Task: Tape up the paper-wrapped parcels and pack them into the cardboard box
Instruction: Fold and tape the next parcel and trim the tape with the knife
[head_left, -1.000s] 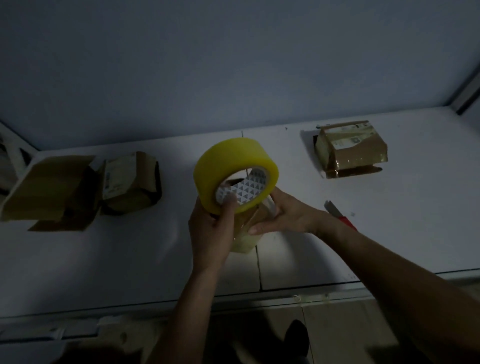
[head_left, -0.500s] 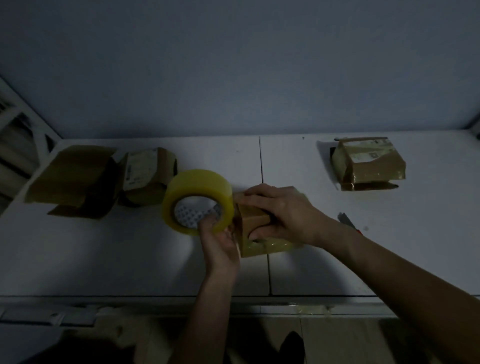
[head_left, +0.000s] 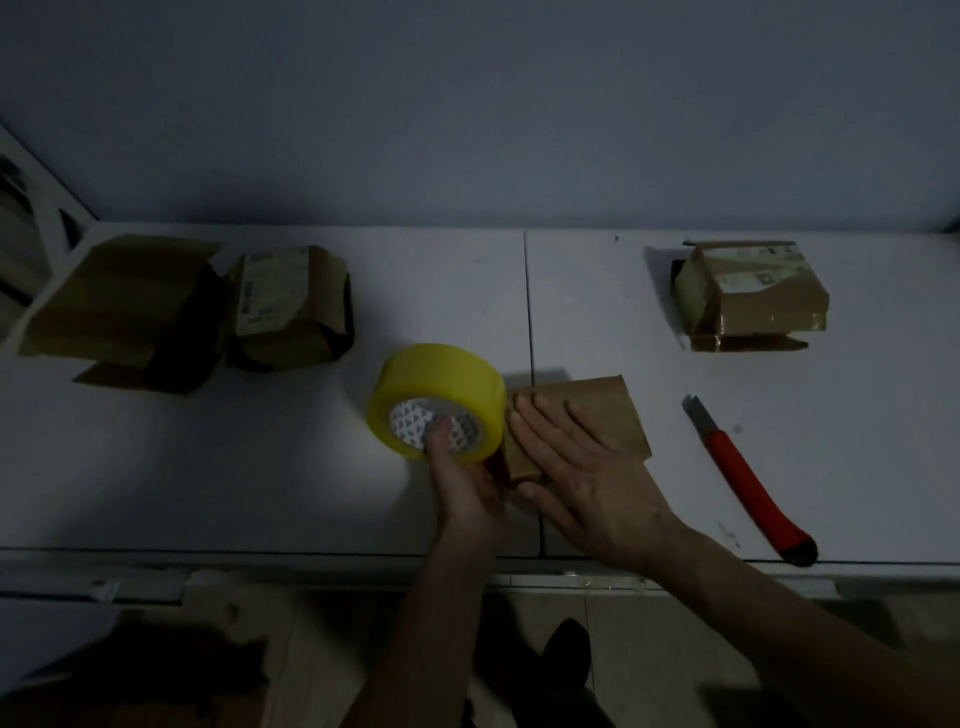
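Observation:
A yellow tape roll (head_left: 441, 384) stands on edge on the white table (head_left: 260, 467), hard against the left side of a small brown paper-wrapped parcel (head_left: 608, 410). My left hand (head_left: 462, 488) grips the roll, thumb inside its patterned core. My right hand (head_left: 582, 478) lies flat on top of the parcel with fingers straight, pressing it down. A taped parcel (head_left: 753, 296) sits at the back right. Another parcel with a white label (head_left: 291, 306) stands at the back left beside an open cardboard box (head_left: 114, 306).
A red utility knife (head_left: 748, 478) lies on the table right of my hands, blade end pointing away. A seam (head_left: 527, 301) splits the tabletop in two. The wall rises directly behind the table. The table's front edge runs just below my wrists.
The roll came down from mid-air to the table on the parcel's left. My right hand went from gripping the parcel to lying flat on it. The knife is now uncovered.

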